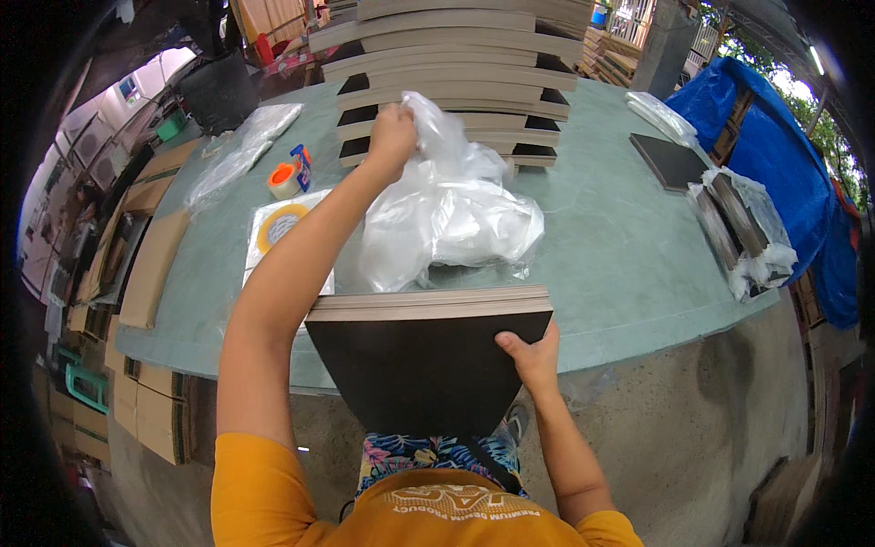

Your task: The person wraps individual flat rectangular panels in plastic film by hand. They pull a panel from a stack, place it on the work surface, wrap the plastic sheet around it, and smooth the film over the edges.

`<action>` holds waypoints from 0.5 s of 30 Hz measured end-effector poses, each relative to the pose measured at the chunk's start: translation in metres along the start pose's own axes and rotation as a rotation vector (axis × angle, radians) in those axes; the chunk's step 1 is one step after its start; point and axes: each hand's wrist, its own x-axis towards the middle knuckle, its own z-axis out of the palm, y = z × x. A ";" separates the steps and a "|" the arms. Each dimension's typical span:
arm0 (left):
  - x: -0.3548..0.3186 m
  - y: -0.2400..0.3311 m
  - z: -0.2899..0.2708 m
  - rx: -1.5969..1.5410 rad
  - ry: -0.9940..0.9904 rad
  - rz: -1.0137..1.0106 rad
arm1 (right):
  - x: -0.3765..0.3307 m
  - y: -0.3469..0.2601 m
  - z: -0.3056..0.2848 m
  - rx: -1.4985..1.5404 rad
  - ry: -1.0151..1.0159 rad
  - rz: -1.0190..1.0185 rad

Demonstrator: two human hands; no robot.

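My left hand is stretched out over the green table and grips the top of a crumpled clear plastic bag. The bag lies on the table past a stack of dark square boards. That stack rests against the table's near edge, tilted toward me, with its pale layered edges upward. My right hand holds the stack at its right side, thumb on the dark face.
A tall staggered pile of boards stands behind the bag. An orange tape roll and a flat bagged sheet with a yellow ring lie at left. Boards partly wrapped in plastic lie at right. Cardboard boxes stand at lower left.
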 end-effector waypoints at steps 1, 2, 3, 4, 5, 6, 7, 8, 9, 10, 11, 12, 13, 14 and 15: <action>-0.003 -0.001 -0.001 0.044 -0.084 -0.113 | 0.000 0.000 0.000 -0.024 0.001 0.005; -0.007 -0.002 -0.004 0.087 -0.166 -0.226 | -0.001 -0.002 0.002 -0.012 -0.010 0.003; -0.013 -0.007 -0.007 -0.025 -0.216 -0.176 | -0.001 -0.004 0.005 0.005 -0.023 -0.005; -0.024 0.007 -0.011 -0.145 -0.227 -0.180 | -0.001 -0.005 0.004 0.014 -0.018 -0.011; -0.040 0.038 -0.017 -0.274 -0.249 -0.189 | -0.002 -0.001 0.000 -0.030 0.016 -0.036; -0.062 0.075 -0.032 -0.393 -0.253 -0.199 | -0.001 0.000 -0.001 -0.039 0.011 -0.040; -0.087 0.105 -0.049 -0.510 -0.126 -0.121 | 0.000 0.003 -0.002 -0.050 0.008 -0.036; -0.101 0.113 -0.071 -0.240 -0.017 0.086 | 0.000 0.005 -0.005 -0.072 0.016 -0.029; -0.121 0.115 -0.090 -0.078 0.089 0.281 | 0.000 0.002 -0.005 -0.106 0.039 -0.008; -0.149 0.112 -0.104 0.085 0.161 0.472 | 0.000 0.006 -0.006 -0.117 0.032 -0.039; -0.181 0.106 -0.115 0.264 0.175 0.609 | 0.002 0.009 -0.003 -0.133 0.014 -0.043; -0.214 0.088 -0.114 0.415 0.084 0.692 | 0.002 0.012 -0.004 -0.162 0.010 -0.045; -0.250 0.065 -0.109 0.559 -0.084 0.721 | 0.003 0.011 0.002 -0.134 0.005 -0.027; -0.284 0.033 -0.097 0.659 -0.321 0.685 | 0.003 0.008 0.008 -0.112 -0.002 -0.004; -0.319 -0.002 -0.082 0.724 -0.621 0.574 | 0.001 0.003 0.010 -0.095 -0.012 -0.008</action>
